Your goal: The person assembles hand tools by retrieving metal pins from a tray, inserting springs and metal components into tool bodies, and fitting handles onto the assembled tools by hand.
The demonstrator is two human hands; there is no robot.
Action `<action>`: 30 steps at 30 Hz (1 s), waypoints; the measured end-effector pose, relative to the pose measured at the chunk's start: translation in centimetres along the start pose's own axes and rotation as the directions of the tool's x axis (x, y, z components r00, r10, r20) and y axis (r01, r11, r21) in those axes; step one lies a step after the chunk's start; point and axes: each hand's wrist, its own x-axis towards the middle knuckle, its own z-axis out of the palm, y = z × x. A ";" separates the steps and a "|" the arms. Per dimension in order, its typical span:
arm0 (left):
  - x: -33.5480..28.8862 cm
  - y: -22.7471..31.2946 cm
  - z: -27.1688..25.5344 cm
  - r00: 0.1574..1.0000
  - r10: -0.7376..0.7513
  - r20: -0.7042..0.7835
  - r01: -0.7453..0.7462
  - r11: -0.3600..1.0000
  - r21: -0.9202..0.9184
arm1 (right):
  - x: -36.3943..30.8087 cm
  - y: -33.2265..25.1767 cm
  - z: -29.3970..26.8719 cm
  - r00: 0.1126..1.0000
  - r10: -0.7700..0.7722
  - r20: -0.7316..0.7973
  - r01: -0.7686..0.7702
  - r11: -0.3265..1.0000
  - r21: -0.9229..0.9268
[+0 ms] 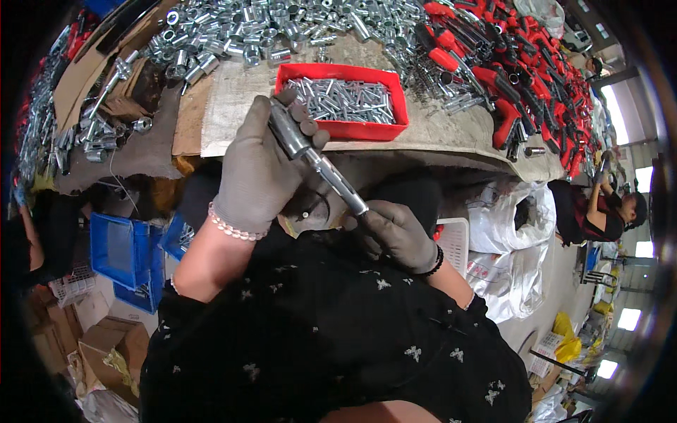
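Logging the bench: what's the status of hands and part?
Left hand grips metal rod. Right hand pinches its lower tip. Red tray of pins behind; nothing blocking.

A red tray of small silver pins sits at upper centre of the frame on a worn workbench. Above it, along the top edge, lies a heap of shiny metal sleeves. Red-handled tools pile up at upper right. Blue plastic crates stand at lower left, with cardboard boxes below them. White sacks bulge at right, beside a seated co-worker.
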 end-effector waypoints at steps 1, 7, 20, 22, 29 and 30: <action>-0.1 0.0 0.2 1.000 0.004 0.000 -0.004 1.000 0.003 | 0.4 0.0 0.1 1.000 -0.003 0.004 0.003 1.000 0.000; -0.8 -0.7 0.9 0.969 0.247 0.003 -0.233 0.909 0.346 | 1.2 -0.4 0.8 0.998 0.013 -0.054 -0.015 0.999 -0.032; -2.1 -1.2 2.3 0.994 0.031 -0.103 -0.008 0.977 0.213 | 5.9 0.6 4.6 0.958 -0.113 0.262 -0.032 0.870 0.491; -1.2 -0.1 2.0 0.994 0.061 -0.095 -0.033 0.961 0.273 | 6.6 -0.9 5.2 0.973 -0.105 0.204 0.035 0.946 0.323; 2.2 8.5 0.1 0.184 0.701 0.689 -0.473 -0.551 0.687 | 7.4 -2.4 2.1 0.953 -0.270 0.135 0.301 0.884 -0.357; 0.2 8.0 3.4 0.495 0.776 0.390 -0.829 0.289 0.478 | 6.9 -2.3 1.5 0.962 -0.262 0.076 0.271 0.878 -0.395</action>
